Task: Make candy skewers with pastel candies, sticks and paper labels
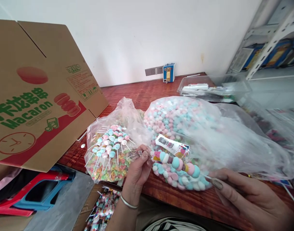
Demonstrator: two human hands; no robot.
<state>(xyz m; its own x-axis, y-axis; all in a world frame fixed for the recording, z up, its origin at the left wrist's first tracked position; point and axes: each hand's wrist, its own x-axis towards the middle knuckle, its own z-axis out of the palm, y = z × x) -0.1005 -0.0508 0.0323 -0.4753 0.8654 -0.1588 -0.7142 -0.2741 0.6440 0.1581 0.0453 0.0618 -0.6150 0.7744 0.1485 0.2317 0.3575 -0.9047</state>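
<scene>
A candy skewer with pink, blue and brown pieces, seemingly in a clear wrapper, stretches between my two hands. My left hand pinches the clear end of the wrapper by thumb and fingers. On the right, my right hand grips the thin white stick between thumb and fingers. Just behind the skewer, a stack of printed wrappers lies on a large clear bag of pink, blue and white candies. Left of that, unwrapped candy skewers are piled on a bag of colourful ring-shaped candies.
A big cardboard box stands at the left. Wrapped skewers fill an open carton below the table edge. At the back are a blue device and a clear plastic bin. A red and blue stool is lower left.
</scene>
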